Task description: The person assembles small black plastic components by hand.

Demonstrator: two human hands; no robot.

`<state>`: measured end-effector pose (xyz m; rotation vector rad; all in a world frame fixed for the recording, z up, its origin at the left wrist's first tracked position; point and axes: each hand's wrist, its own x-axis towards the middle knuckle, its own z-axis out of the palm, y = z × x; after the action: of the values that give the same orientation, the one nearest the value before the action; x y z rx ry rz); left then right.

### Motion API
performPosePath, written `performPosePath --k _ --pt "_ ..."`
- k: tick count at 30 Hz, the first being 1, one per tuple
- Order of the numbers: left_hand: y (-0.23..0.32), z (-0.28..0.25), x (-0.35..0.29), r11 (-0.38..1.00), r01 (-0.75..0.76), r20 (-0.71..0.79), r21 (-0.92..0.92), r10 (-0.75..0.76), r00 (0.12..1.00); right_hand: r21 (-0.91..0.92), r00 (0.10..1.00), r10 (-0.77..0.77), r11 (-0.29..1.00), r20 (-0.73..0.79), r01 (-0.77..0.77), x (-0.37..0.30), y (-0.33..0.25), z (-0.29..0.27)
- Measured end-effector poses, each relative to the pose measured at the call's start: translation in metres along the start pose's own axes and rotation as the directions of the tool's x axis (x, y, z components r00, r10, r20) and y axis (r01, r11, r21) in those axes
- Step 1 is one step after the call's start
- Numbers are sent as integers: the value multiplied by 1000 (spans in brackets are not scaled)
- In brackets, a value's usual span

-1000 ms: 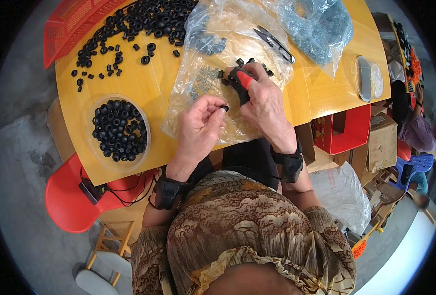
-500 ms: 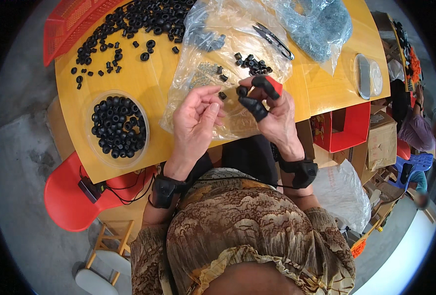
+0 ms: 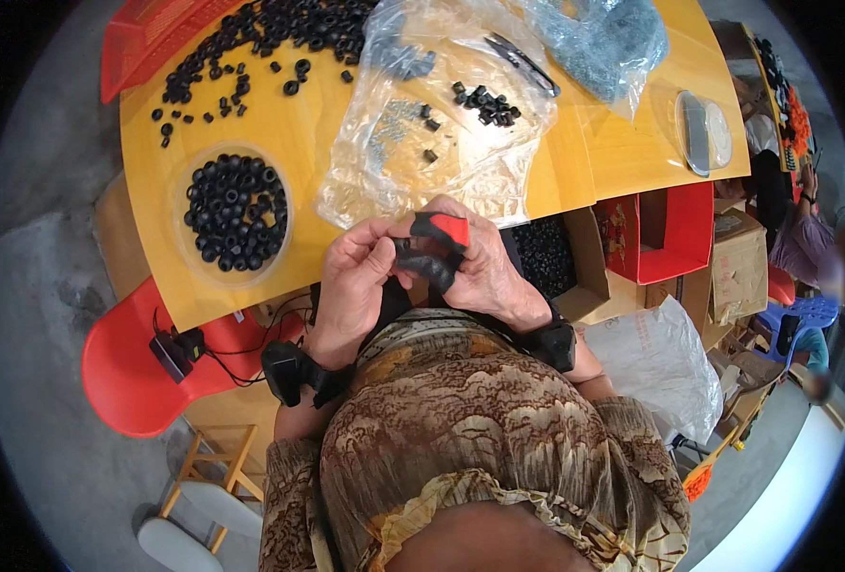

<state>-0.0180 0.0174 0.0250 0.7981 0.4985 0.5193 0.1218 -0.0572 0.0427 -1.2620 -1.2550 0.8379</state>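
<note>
My left hand (image 3: pixel 354 286) and my right hand (image 3: pixel 484 267) meet just off the table's near edge, above my lap. Black coverings with a red patch wrap the thumb and forefinger of the right hand, which are closed in a pinch; the small black bushing in them is mostly hidden. The left thumb and fingers are pressed together against the right fingertips, and what they hold cannot be made out. Beyond the hands, a clear plastic sheet (image 3: pixel 346 181) bears small metal pins (image 3: pixel 392 129), a cluster of black bushings (image 3: pixel 487 105) and black-handled snips (image 3: pixel 523 65).
A round clear tub (image 3: pixel 287 224) of black caps stands left on the yellow table (image 3: pixel 575 176). Loose black parts (image 3: pixel 289 29) lie beside a red basket (image 3: pixel 146 43). A bag of metal pieces (image 3: pixel 608 48) is at the far right. Below the edge are a carton (image 3: pixel 585 262) and a red box (image 3: pixel 680 234).
Both hands have come back toward my body, off the plastic sheet, and closed together. The right hand's black bushing, plain before, is now mostly covered by fingers.
</note>
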Motion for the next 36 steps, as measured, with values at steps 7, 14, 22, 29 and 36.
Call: performPosePath --k 7,14,22,29,36 --pt "-10 -14 -13 998 8 10 -66 -8 1000 -167 982 56 982 -181 -87 -6 11 -4" --pt "-8 -5 -5 994 -2 12 -108 3 1000 -538 937 -108 838 -331 -93 41 33 -38" --pt "5 3 -1 992 -39 28 -119 43 999 -780 986 -100 624 -131 -40 49 45 -42" --pt "5 3 2 988 -63 51 -138 71 996 -832 990 -132 554 -41 39 45 41 -39" --pt "4 7 1 986 -60 40 -159 67 997 -463 946 -106 885 -306 -51 39 43 -41"
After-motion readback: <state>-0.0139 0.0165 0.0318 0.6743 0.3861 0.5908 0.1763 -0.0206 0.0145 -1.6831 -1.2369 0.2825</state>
